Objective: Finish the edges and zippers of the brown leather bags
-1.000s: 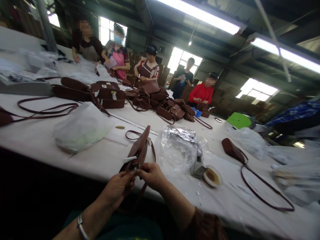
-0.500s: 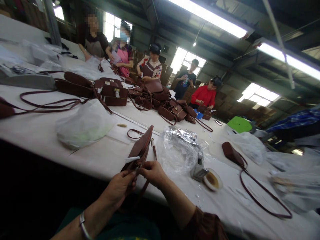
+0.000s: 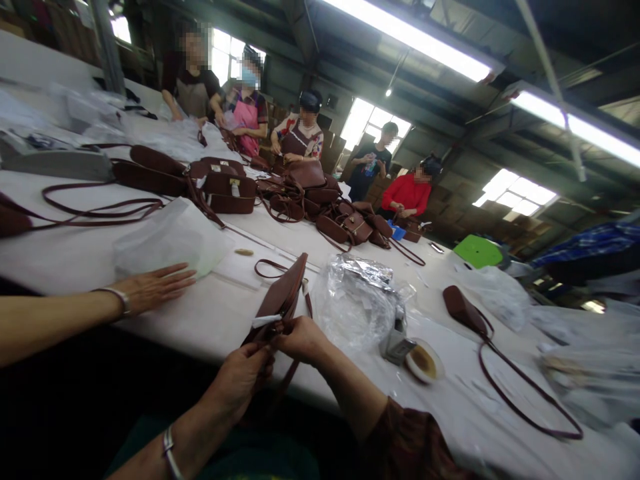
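A brown leather handbag [image 3: 283, 290] stands tilted at the table's near edge, its zipped side towards me and a white tag [image 3: 267, 321] sticking out of it. My left hand [image 3: 245, 373], with a metal bangle on the wrist, is closed on the bag's near lower end. Beside it my right hand [image 3: 304, 339] pinches at the same end, near the zip and small metal hardware. The fingertips of both hands almost meet; what exactly lies between them is too small to tell. A thin brown strap [image 3: 270, 268] loops behind the bag.
A co-worker's hand [image 3: 155, 288] reaches in from the left by a white plastic bag [image 3: 165, 237]. Crumpled clear plastic [image 3: 353, 307] and a dish of brown stuff [image 3: 425, 361] sit to the right. Piled handbags [image 3: 310, 193] lie across the table, with several people behind them.
A co-worker's arm with a bangle has come in from the left, its hand beside the white plastic bag. My own hands have barely moved on the handbag.
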The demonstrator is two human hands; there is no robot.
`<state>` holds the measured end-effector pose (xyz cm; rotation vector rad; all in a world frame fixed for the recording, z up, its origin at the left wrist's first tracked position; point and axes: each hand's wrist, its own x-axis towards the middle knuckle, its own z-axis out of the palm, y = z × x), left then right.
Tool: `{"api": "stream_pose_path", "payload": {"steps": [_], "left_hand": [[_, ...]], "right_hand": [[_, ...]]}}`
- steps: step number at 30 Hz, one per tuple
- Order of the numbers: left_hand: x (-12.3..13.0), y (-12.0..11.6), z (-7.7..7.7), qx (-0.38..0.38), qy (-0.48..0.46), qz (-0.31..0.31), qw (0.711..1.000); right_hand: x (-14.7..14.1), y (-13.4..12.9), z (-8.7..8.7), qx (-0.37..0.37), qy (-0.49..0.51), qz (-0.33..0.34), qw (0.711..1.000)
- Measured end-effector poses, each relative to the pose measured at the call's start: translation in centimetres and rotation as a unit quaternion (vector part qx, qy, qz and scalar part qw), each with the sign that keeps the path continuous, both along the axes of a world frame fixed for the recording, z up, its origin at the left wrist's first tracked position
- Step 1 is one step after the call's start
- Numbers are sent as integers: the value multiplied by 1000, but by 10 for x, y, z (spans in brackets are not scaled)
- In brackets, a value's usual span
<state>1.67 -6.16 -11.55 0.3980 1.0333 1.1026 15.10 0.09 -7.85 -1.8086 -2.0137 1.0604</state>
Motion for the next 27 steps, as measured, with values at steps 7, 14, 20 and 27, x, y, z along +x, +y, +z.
{"api": "stream_pose_path", "payload": {"steps": [7,14,20,27], "left_hand": [[2,0,-4,3,-2,3,1000],[2,-1,-7,-11,-25,10,1000],[-3,2,-4,-43,-59,10,997],[-1,2,2,-93,-88,12,992]], "right_hand": [[0,0,-5,28,-39,23,999],[5,-8,-5,12,35,-12,999],[17,-16,-3,-91,163,-61,980],[23,-19,-16,-74,213,-79,971]]}}
